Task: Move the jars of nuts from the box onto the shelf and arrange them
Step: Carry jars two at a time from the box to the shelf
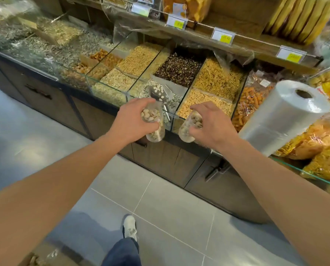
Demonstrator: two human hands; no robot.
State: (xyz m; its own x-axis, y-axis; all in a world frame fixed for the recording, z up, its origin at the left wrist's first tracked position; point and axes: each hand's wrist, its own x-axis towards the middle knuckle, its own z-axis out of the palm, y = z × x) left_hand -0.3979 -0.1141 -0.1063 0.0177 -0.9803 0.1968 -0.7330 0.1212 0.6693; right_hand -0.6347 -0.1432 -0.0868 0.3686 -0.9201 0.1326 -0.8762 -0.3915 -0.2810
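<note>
Bright, even light overhead; glare on the plastic roll [283,116]; soft blur and wide-angle bending toward edges.

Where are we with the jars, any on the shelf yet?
No shelved jars visible in this view. In hand: the left hand grips one clear jar of nuts, the right hand another, both held in front of the glass bins. Left: placing and arranging both. The box sits mostly out of view, so its contents are unknown.

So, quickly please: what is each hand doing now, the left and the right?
Left hand: closed around a jar of nuts.
Right hand: closed around a second jar of nuts.
</note>
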